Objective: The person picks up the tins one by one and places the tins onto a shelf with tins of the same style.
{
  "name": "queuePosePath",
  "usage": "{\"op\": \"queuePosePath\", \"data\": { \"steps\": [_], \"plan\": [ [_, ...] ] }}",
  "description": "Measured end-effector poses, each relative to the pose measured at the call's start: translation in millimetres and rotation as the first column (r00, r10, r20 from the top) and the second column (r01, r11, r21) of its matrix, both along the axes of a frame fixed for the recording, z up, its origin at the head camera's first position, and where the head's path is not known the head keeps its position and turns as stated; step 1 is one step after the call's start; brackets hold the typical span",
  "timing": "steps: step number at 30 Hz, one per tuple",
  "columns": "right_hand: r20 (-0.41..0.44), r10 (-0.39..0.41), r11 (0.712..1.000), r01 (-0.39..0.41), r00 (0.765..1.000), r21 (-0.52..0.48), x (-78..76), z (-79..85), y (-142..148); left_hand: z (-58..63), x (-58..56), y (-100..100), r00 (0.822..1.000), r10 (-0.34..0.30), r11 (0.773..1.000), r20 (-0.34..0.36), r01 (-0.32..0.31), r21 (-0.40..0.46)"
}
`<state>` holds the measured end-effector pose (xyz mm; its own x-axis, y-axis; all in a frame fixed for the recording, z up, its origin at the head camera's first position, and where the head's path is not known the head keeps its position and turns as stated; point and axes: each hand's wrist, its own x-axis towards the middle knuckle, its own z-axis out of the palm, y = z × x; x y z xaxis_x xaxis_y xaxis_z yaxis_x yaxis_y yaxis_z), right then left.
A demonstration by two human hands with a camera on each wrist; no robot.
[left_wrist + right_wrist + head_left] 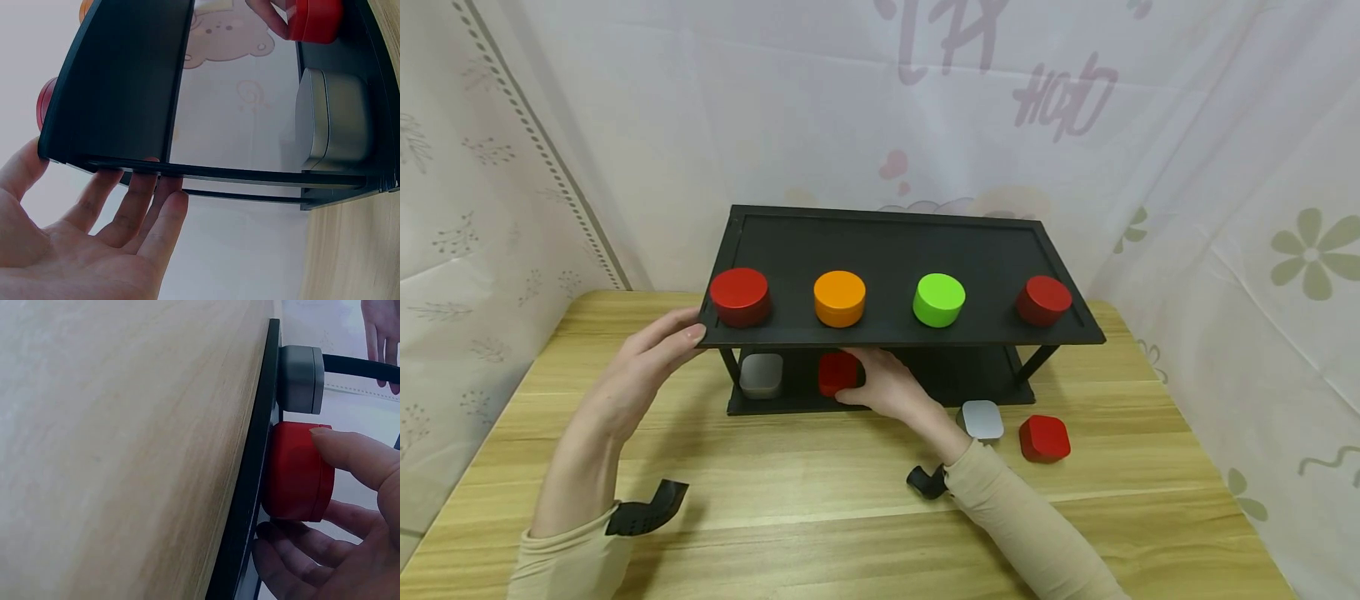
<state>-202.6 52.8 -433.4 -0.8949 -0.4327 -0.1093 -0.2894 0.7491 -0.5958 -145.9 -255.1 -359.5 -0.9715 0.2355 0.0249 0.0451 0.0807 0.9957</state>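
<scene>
A black two-tier shelf [880,250] stands on the table. My left hand [638,362] grips the left end of its top board, with the thumb on the board and the fingertips against the side bar in the left wrist view. On the lower tier, my right hand [891,385] holds a red rounded-square tin [297,472] between the thumb and fingers. The tin's base is right at the lower board. To its left on that tier sits a silver rounded-square tin [762,375]. The upper board partly hides the right fingers in the head view.
Along the top board's front stand a red round tin [741,297], an orange one [839,298], a green one [939,300] and another red one [1043,301]. A silver square tin [981,420] and a red square tin [1044,439] lie on the wooden table [790,508].
</scene>
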Motion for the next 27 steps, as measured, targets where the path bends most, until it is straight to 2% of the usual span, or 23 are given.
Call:
{"op": "queuePosePath", "data": {
  "steps": [8,20,27],
  "plan": [
    [0.003,-0.025,1.0,0.025,1.0,-0.003,2.1,1.2,9.2,-1.1,-0.7,-0.5,1.0,-0.004,1.0,0.0,0.004,0.01],
    [-0.013,-0.056,0.996,0.055,0.998,-0.075,9.1,4.3,28.4,-3.0,-0.4,-2.3,1.0,-0.005,1.0,-0.004,0.005,0.024],
    [-0.055,-0.038,0.989,0.03,0.998,-0.142,14.8,3.1,41.3,-2.0,0.1,-0.5,1.0,0.011,1.0,0.007,-0.011,0.009]
  ]
}}
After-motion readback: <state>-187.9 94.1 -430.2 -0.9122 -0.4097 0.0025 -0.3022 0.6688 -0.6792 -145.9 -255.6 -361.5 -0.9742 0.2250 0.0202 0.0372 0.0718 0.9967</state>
